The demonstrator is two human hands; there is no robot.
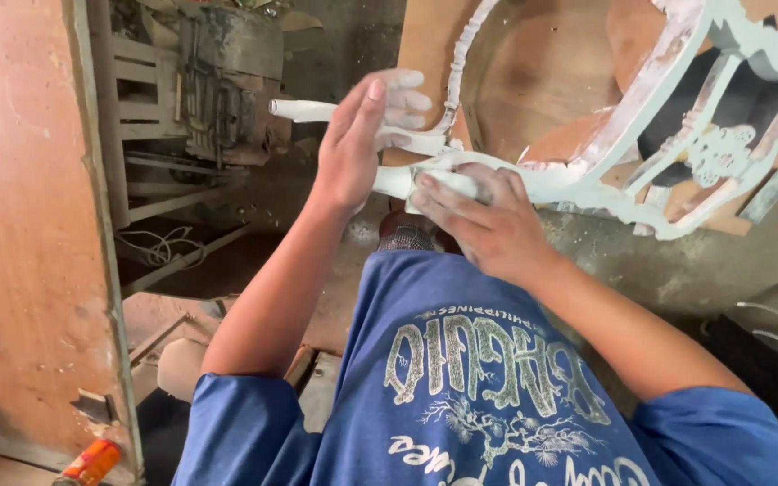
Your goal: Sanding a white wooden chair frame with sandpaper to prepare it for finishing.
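Right hand [483, 216] sits at centre frame, fingers pressed flat and curled over a pale pad [447, 183], maybe sandpaper or cloth, hard to tell which, clamping it against the white chair leg [389, 180]. Left hand [362, 135] is just above and left of it, palm open, fingers stretched wide and dusted white at the tips, resting against the leg rather than gripping it. The leg's curved foot [303, 110] pokes out to the left past the left hand. Follow the leg rightward and it joins the chair frame [623, 126], white, carved, lying tilted across the upper right of the frame, with a lacy ornament [720, 151] set in its back and bare brown wood showing through worn paint on its rail. Below, the blue shirt [461, 387] fills the lower middle. Far left, a tall reddish board [20, 225] stands edge-on, with an orange can [90, 463] at its base in the lower left corner. Upper left, grey slatted woodwork [137, 90] leans in the shadow.
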